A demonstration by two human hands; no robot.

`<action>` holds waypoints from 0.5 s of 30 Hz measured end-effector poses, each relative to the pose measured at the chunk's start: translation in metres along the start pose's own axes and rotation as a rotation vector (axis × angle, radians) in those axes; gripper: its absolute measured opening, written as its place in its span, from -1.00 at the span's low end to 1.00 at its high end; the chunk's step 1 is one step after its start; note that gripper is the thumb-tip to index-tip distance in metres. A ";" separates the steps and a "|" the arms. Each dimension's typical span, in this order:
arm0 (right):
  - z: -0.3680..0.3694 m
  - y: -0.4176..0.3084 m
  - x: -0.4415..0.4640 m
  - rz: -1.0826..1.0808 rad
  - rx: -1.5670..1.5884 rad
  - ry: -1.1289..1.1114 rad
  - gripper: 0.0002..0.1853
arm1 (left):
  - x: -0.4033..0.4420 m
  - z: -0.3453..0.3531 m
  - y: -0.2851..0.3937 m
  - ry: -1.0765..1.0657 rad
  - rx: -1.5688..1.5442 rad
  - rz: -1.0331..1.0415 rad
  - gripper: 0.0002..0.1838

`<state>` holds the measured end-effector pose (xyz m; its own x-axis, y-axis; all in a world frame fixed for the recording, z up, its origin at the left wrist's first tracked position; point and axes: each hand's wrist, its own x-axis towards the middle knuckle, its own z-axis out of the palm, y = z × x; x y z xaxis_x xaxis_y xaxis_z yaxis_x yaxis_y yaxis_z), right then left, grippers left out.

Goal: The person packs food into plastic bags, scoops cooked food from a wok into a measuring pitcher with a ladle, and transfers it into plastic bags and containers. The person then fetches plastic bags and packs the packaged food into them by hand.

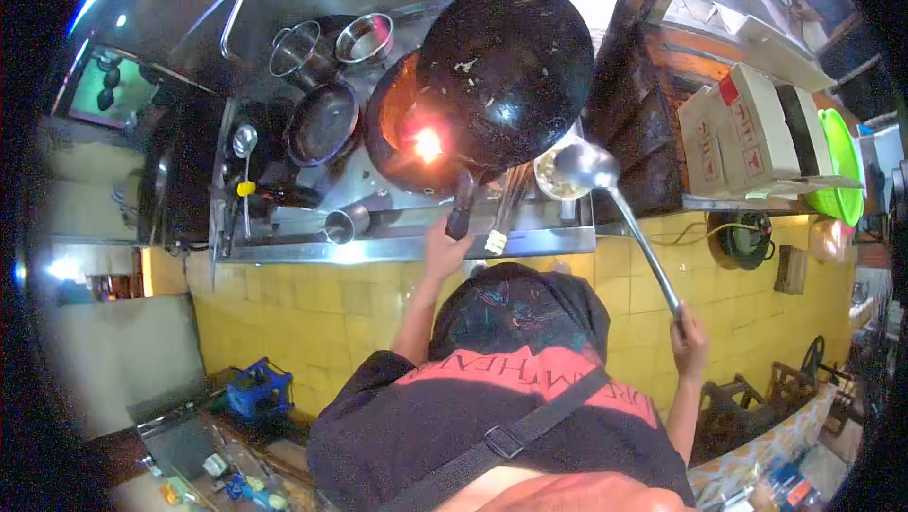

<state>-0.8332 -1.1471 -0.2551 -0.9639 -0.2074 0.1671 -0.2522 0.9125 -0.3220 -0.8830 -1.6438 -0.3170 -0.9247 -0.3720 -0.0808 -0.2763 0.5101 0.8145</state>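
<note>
From where I stand, the left hand [446,247] is wrapped round the handle of the wok [506,58], which hangs ahead of it, partly over the glowing burner [402,120]. The right hand [690,337] grips the ladle [648,247], its head out in front, over the bowl [550,183]. I'd judge the wok nearly emptied: only a few pale scraps dot it. There's pale food in the bowl, though the ladle hides how much. Two pots [303,51] [364,39] sit beyond the left hand on the surface [388,250].
</note>
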 end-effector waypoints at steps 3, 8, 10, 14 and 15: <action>0.016 -0.011 0.000 0.232 0.293 -0.071 -0.51 | 0.000 -0.003 -0.012 -0.090 -0.108 -0.113 -0.70; 0.012 -0.063 0.024 0.585 0.931 -0.181 -0.49 | -0.009 -0.022 0.002 -0.188 -0.475 -0.231 -0.76; 0.005 -0.082 0.038 0.571 0.950 -0.207 -0.49 | -0.009 -0.023 -0.012 -0.168 -0.515 -0.186 -0.77; -0.007 -0.120 0.077 0.489 0.995 -0.314 -0.46 | -0.012 -0.029 -0.035 -0.247 -0.707 -0.366 -0.82; -0.010 -0.135 0.090 0.440 1.018 -0.373 -0.44 | -0.013 -0.030 -0.037 -0.215 -0.729 -0.367 -0.82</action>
<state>-0.8851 -1.2858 -0.1875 -0.9080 -0.1889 -0.3741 0.3203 0.2626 -0.9102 -0.8529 -1.6811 -0.3292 -0.8596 -0.2227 -0.4599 -0.3989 -0.2702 0.8763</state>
